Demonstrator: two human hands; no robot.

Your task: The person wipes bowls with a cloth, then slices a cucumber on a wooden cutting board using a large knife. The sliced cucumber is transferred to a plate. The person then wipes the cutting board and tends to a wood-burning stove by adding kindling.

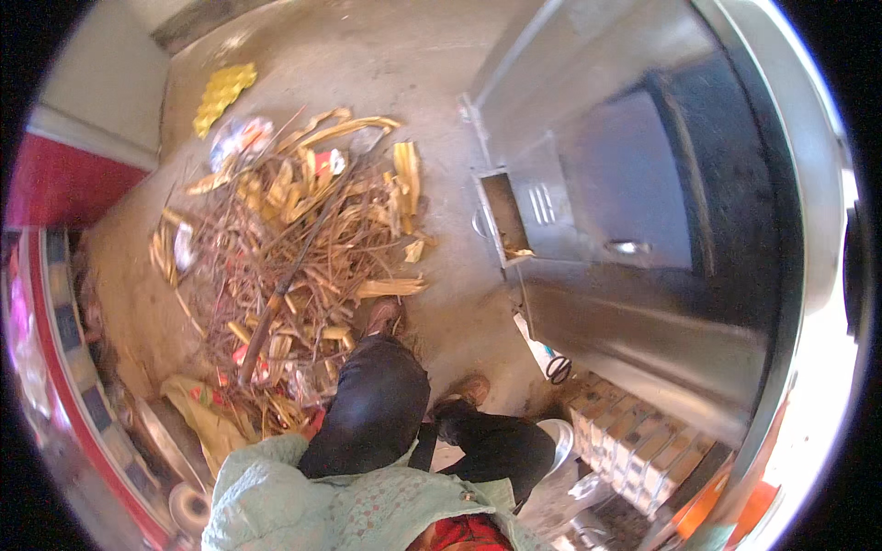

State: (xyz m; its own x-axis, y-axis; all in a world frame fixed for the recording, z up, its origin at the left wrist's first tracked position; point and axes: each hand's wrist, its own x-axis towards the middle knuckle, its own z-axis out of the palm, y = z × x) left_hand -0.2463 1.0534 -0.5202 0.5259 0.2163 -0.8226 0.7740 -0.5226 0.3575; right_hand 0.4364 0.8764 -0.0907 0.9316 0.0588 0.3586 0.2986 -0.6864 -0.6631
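Neither my left hand nor my right hand shows in the head view. Below me are my dark trouser legs (372,404) and a pale green lacy garment (367,514). My shoe (384,315) stands at the edge of a heap of dry sticks and twigs (303,243). Dry husks (406,174) and bits of plastic wrapping (241,140) are mixed into the heap. A longer, thicker stick (266,326) lies slantwise across it. On the right rises a large metal stove (634,184) with a small square opening (505,219) low in its side.
A yellow egg tray (223,96) lies beyond the heap on the concrete floor (367,55). At left stand a red-and-white wall (78,179) and a red-edged tiled ledge (78,358). Brick-patterned blocks (634,441) and a pale basin (558,441) are at lower right.
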